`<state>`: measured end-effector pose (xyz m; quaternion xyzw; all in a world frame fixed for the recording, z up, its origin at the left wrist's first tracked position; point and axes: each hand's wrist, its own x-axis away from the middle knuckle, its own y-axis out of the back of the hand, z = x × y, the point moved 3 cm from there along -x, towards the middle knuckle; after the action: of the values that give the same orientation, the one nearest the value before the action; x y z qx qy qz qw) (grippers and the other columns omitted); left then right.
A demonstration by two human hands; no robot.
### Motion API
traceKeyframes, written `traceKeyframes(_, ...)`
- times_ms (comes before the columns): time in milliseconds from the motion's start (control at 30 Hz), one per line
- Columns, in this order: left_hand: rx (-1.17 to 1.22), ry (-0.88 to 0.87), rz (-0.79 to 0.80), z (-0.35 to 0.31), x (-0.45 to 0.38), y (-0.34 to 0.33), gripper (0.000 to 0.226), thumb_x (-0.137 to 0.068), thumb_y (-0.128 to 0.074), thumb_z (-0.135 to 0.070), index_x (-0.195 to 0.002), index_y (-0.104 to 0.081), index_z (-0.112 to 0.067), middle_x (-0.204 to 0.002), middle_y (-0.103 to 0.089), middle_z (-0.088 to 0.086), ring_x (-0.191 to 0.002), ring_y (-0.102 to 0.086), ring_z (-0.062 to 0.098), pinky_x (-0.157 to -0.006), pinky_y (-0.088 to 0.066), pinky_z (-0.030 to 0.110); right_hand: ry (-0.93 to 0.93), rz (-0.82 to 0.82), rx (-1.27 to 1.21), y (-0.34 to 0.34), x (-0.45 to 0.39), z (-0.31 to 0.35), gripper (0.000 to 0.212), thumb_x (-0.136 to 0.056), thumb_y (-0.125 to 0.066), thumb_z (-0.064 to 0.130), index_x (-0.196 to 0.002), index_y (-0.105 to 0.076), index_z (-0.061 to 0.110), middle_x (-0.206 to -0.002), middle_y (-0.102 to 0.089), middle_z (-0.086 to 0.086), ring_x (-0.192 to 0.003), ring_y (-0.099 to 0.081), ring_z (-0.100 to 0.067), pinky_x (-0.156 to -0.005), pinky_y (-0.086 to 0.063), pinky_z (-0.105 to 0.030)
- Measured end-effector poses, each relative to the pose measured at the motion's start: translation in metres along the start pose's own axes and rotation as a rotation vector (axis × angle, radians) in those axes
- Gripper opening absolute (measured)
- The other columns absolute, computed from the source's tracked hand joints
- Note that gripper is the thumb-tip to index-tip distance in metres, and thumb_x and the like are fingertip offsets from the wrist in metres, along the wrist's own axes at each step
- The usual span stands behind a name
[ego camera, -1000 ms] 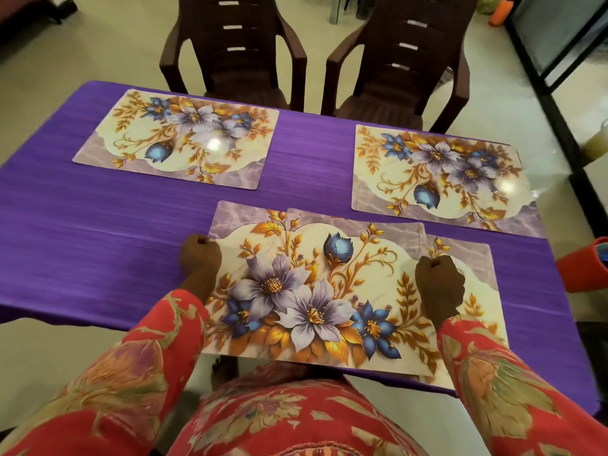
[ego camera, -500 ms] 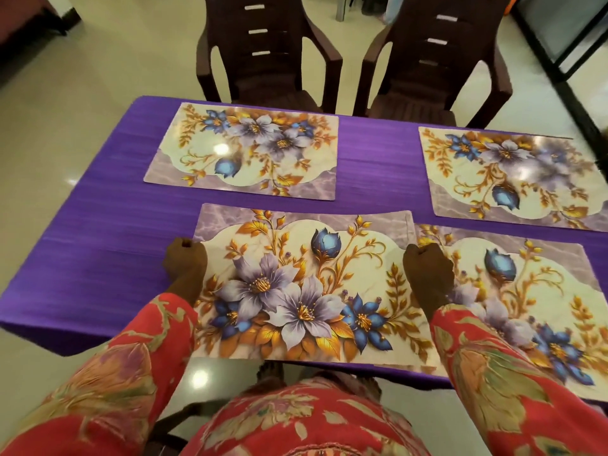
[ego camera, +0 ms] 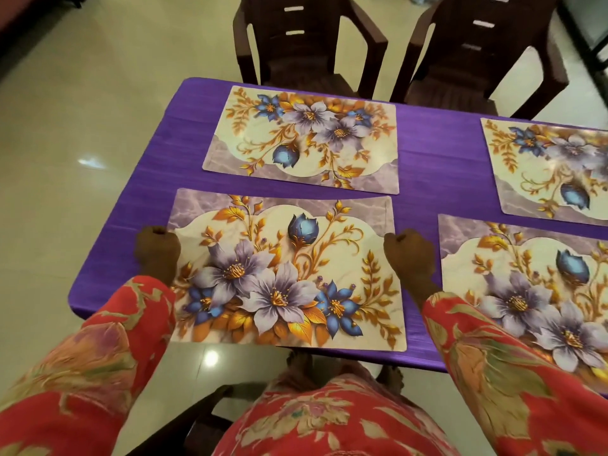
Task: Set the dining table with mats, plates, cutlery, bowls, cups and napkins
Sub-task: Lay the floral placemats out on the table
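glossy cream floor, two brown chairs

Home dining room: clothed table (purple), plastic chairs, tiled floor.

A purple table carries four floral mats. The near-left mat lies flat at the table's near edge, its front edge slightly past the rim. The left hand grips its left edge with curled fingers, and the right hand grips its right edge the same way. Both arms wear red patterned sleeves. The far-left mat lies just beyond it, apart. The near-right mat sits just beside the right hand, and the far-right mat runs out of view. Two dark brown chairs stand at the far side on a glossy cream floor.
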<state>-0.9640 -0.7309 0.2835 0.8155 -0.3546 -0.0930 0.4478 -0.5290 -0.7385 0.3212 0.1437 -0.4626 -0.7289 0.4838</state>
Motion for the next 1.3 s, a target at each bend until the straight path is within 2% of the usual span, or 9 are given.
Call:
traceKeyframes(200, -0.014, -0.031, 0.040, 0.017, -0.032, 0.016, 0.028, -0.089, -0.053, -0.008, -0.112, -0.064, 0.003, -0.113, -0.062, 0.029, -0.109, -0.058, 0.042, -0.091, -0.045, 0.043, -0.009, 0.040, 0.023, -0.025, 0.013, 0.020, 0.025, -0.089, -0.051, 0.021, -0.099, -0.057, -0.001, -0.103, -0.063, -0.021, -0.101, -0.057, -0.040, -0.070, -0.038, -0.033)
traceKeyframes(333, 0.041, -0.060, 0.037, 0.022, -0.044, 0.023, 0.045, -0.079, -0.049, -0.024, -0.108, -0.065, 0.005, -0.108, -0.063, 0.032, -0.105, -0.059, 0.044, -0.091, -0.047, 0.047, -0.027, 0.066, 0.086, -0.039, 0.024, 0.023, 0.026, -0.090, -0.050, 0.022, -0.102, -0.056, 0.001, -0.107, -0.061, -0.018, -0.101, -0.056, -0.038, -0.071, -0.038, -0.033)
traceKeyframes(500, 0.013, -0.060, 0.042, 0.021, -0.049, 0.032, 0.032, -0.087, -0.060, -0.022, -0.109, -0.068, 0.001, -0.110, -0.064, 0.030, -0.105, -0.060, 0.042, -0.093, -0.047, 0.047, 0.000, 0.049, 0.083, -0.051, 0.033, 0.031, 0.027, -0.092, -0.048, 0.019, -0.107, -0.053, -0.002, -0.111, -0.058, -0.021, -0.101, -0.055, -0.039, -0.076, -0.044, -0.039)
traceKeyframes(700, -0.017, -0.035, 0.036, 0.029, -0.064, 0.039, 0.033, -0.088, -0.055, -0.027, -0.110, -0.070, -0.007, -0.108, -0.066, 0.026, -0.105, -0.059, 0.042, -0.094, -0.046, 0.045, 0.048, 0.062, 0.137, -0.061, 0.037, 0.046, 0.028, -0.094, -0.046, 0.020, -0.113, -0.050, 0.000, -0.116, -0.055, -0.018, -0.105, -0.053, -0.037, -0.076, -0.041, -0.036)
traceKeyframes(867, 0.118, -0.055, 0.128, 0.014, -0.052, 0.048, 0.056, -0.072, -0.048, -0.030, -0.117, -0.065, -0.001, -0.114, -0.064, 0.026, -0.110, -0.059, 0.039, -0.099, -0.044, 0.043, 0.048, 0.075, 0.156, -0.066, 0.038, 0.053, 0.032, -0.095, -0.044, 0.019, -0.120, -0.047, -0.001, -0.127, -0.046, -0.018, -0.108, -0.051, -0.039, -0.080, -0.041, -0.039)
traceKeyframes(967, 0.071, -0.045, 0.139, 0.005, -0.041, 0.055, 0.040, -0.088, -0.050, -0.016, -0.124, -0.060, 0.000, -0.123, -0.059, 0.026, -0.118, -0.053, 0.038, -0.098, -0.040, 0.035, 0.048, 0.071, 0.151, -0.070, 0.040, 0.053, 0.030, -0.095, -0.043, 0.018, -0.118, -0.046, -0.002, -0.128, -0.044, -0.020, -0.106, -0.052, -0.041, -0.080, -0.042, -0.040)
traceKeyframes(1033, 0.078, -0.108, 0.107, 0.006, -0.039, 0.056, 0.055, -0.079, -0.047, -0.031, -0.120, -0.062, 0.002, -0.118, -0.060, 0.031, -0.114, -0.055, 0.042, -0.099, -0.042, 0.042, 0.054, 0.081, 0.150, -0.070, 0.040, 0.053, 0.029, -0.095, -0.043, 0.018, -0.117, -0.046, -0.002, -0.127, -0.044, -0.021, -0.106, -0.051, -0.041, -0.080, -0.042, -0.042)
traceKeyframes(1200, -0.052, -0.202, 0.080, 0.009, -0.035, 0.053, 0.061, -0.071, -0.039, -0.033, -0.110, -0.067, 0.005, -0.102, -0.063, 0.035, -0.098, -0.060, 0.048, -0.087, -0.047, 0.049, 0.084, 0.142, 0.142, -0.068, 0.039, 0.053, 0.033, -0.094, -0.046, 0.019, -0.119, -0.044, -0.003, -0.129, -0.043, -0.020, -0.110, -0.049, -0.040, -0.084, -0.042, -0.040)
traceKeyframes(1300, -0.171, -0.192, 0.127, 0.012, -0.031, 0.045, 0.059, -0.073, -0.040, -0.027, -0.115, -0.061, 0.009, -0.112, -0.059, 0.036, -0.108, -0.055, 0.047, -0.093, -0.041, 0.046, 0.092, 0.170, 0.148, -0.068, 0.040, 0.053, 0.035, -0.093, -0.047, 0.020, -0.120, -0.043, -0.001, -0.132, -0.041, -0.019, -0.110, -0.050, -0.041, -0.084, -0.042, -0.042)
